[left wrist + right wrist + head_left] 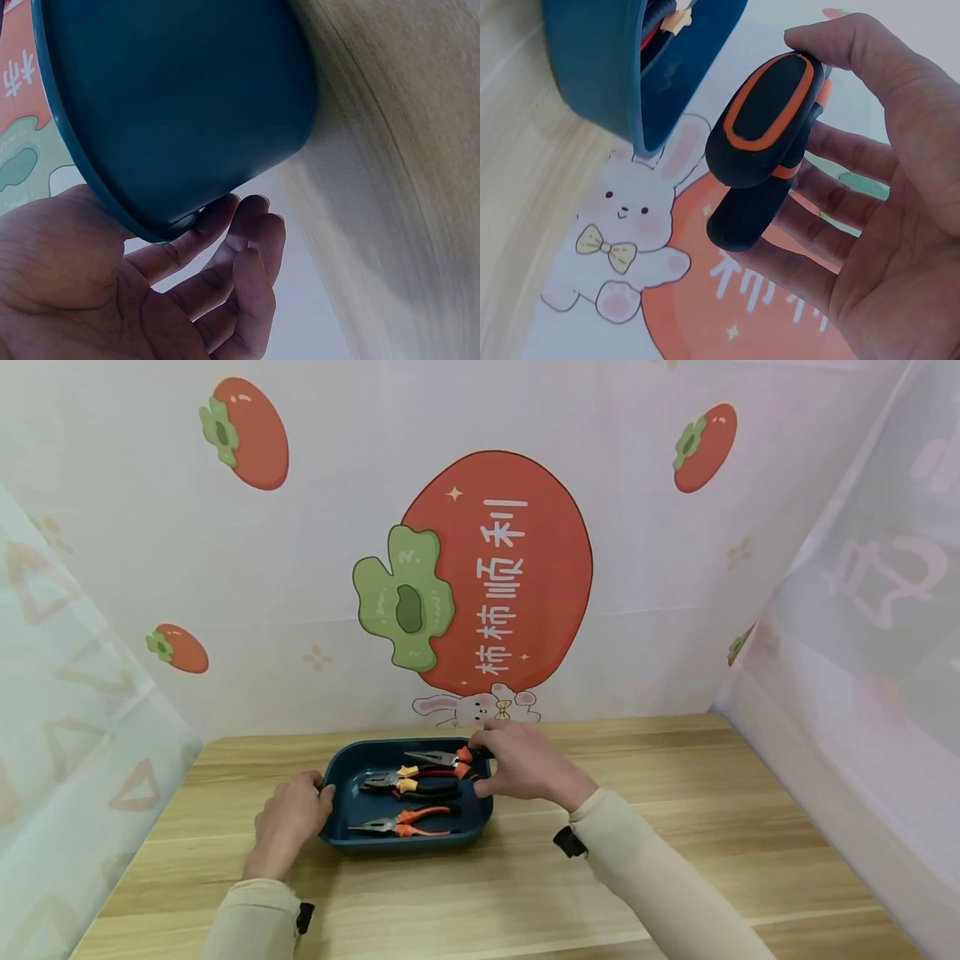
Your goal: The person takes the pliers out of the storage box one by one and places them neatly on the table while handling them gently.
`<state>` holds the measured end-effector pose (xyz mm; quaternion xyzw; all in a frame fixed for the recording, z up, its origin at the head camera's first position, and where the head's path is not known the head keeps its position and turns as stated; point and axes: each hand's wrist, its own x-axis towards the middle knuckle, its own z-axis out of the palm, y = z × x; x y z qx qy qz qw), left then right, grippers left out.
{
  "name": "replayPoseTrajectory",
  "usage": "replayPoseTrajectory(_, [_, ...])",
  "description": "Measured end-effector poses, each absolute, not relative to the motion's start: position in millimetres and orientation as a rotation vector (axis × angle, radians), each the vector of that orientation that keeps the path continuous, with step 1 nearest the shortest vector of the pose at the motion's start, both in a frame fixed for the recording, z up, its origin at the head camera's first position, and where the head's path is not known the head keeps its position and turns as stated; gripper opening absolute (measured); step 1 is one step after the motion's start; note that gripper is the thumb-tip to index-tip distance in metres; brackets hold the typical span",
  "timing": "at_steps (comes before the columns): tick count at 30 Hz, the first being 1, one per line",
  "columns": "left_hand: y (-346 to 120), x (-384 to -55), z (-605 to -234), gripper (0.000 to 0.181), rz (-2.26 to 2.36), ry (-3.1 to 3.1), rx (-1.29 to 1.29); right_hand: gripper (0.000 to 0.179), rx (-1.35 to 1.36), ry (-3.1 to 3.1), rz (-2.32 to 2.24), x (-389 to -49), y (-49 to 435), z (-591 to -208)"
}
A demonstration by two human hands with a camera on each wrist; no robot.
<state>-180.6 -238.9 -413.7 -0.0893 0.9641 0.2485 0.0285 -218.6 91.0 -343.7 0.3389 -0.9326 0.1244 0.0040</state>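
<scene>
I can read four white characters (501, 581), 柿柿顺利, which lie on their sides upon the big red persimmon print (467, 537) of the back cloth (315, 543). On the right cloth (840, 677) there is also a large pale pink sign (892, 568), too faint for me to read. For the edges, I note that the blue tray (408, 846) stands at the back part of the table (600, 885), its far rim near the line where the wood meets the rabbit print (472, 708). To the right and to the front, the table gives me wide room; behind the tray the room is narrow. The left hand (292, 814) holds the left end of the tray, thumb over the rim, other fingers bent outside. The right hand (521, 760) is narrow around the orange-and-black pliers (450, 760), gripping the handles between thumb and fingers. Their nose points left, above the tray's inside; whether it touches another tool, I cannot tell. In front of them, inside the tray, lie the yellow-and-black pliers (407, 786) and, nearer to the front wall, the orange-handled pliers (390, 824)
</scene>
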Motion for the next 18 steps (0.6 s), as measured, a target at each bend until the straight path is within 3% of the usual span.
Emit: replayPoseTrajectory(18, [-238.1,-180.4,-412.3,0.029,0.771,2.977,-0.279,0.039,0.945,-2.883,0.372,-223.8,125.5,-345.0])
